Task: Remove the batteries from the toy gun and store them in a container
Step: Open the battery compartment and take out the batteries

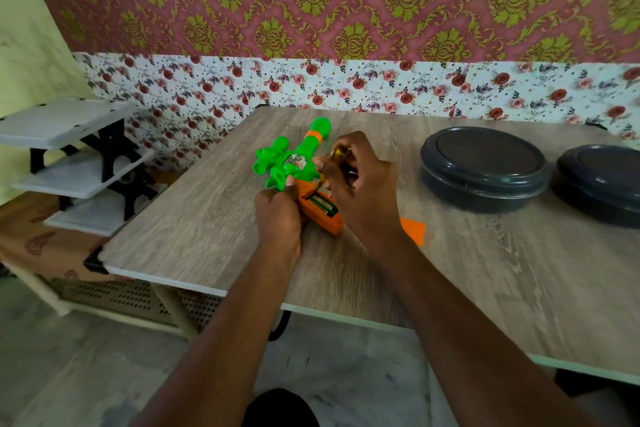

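Observation:
A green and orange toy gun (292, 163) lies on the wooden table (214, 218). Its orange grip faces me with the battery compartment (320, 204) uncovered, and batteries show inside. My left hand (278, 215) grips the gun at the base of the grip. My right hand (363, 180) holds a yellow-handled screwdriver (337, 152), whose tip points down into the top of the compartment. An orange cover piece (414, 230) lies on the table just right of my right wrist. A dark grey round lidded container (483, 168) stands to the right, its lid on.
A second dark round container (602, 184) sits at the far right edge of the table. A white tiered rack (76, 163) stands to the left, off the table. The floral wall runs behind the table's far edge.

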Demonstrator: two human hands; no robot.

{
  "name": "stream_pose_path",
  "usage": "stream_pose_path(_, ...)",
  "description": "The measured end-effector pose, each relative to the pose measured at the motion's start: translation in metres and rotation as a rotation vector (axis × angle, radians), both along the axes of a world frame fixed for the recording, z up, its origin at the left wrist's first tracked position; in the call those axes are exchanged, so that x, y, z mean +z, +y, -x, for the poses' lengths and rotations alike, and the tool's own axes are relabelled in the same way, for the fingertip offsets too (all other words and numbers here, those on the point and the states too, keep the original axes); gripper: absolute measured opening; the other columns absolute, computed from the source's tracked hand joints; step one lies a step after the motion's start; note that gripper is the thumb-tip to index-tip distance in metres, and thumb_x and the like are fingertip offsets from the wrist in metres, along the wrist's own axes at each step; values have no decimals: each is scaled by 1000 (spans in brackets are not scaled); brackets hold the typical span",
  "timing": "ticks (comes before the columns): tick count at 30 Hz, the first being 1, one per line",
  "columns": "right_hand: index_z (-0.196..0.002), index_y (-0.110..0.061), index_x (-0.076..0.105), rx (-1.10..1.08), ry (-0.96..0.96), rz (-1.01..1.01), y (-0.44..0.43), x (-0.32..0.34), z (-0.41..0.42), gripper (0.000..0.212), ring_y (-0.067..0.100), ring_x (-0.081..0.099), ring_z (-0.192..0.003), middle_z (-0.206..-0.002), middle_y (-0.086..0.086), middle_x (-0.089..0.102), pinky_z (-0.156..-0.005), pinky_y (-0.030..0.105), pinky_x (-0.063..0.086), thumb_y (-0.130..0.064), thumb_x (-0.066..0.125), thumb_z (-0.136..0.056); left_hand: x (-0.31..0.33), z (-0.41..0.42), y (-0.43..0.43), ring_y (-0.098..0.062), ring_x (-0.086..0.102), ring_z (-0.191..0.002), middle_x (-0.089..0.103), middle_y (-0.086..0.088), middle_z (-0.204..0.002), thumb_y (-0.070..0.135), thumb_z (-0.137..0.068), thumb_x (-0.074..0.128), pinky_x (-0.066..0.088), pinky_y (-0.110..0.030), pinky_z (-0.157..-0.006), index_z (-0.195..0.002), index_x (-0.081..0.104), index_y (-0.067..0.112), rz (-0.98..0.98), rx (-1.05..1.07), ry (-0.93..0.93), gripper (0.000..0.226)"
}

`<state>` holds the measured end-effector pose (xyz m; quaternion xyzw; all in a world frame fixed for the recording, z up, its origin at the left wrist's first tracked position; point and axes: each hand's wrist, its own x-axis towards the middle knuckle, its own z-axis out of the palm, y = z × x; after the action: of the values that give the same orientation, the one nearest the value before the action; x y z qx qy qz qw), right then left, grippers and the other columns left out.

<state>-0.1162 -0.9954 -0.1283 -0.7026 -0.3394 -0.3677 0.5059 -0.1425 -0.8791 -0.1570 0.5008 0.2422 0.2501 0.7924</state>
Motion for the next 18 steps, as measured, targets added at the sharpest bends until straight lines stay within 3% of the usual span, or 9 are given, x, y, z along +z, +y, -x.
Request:
stream_pose_path(3, -100, 1, 59, 21, -35, 27, -1, 0, 2, 23, 25, 64, -55, -70, 9, 62, -48, 44, 50, -19, 71, -96, 0, 1, 0, -28, 62, -70, 61, -19, -80, 11, -106, 58, 56, -44, -73, -98, 66, -5, -8, 2, -3, 19)
stream_pose_path(9, -102, 0, 59, 13, -10, -4, -3, -2, 1, 26, 25, 68, -59, -73, 8, 66, -50, 45, 53, -22, 72, -96, 0, 0, 0, -34, 66, -83, 66, -23, -89, 11, -105, 59, 60, -59, -84, -94, 68, -2, -10, -5, 5, 19)
stream_pose_path(13, -103, 1, 63, -28, -49, 6, -1, -3, 1, 28, 20, 66, -56, -73, 6, 67, -50, 41, 53, -21, 77, -92, 0, 1, 1, -33, 63, -81, 63, -22, -86, 10, -106, 58, 57, -52, -81, -96, 67, -4, -18, -13, -2, 20)
stream_pose_path(18, -105, -1, 66, -5, -67, 52, 2, 3, -1, 29, 17, 62, -56, -71, 5, 66, -52, 40, 54, -22, 80, -90, 1, 4, 0, -33, 71, -77, 72, -18, -79, 14, -100, 65, 59, -67, -87, -87, 72, 3, -28, -34, -17, 19)
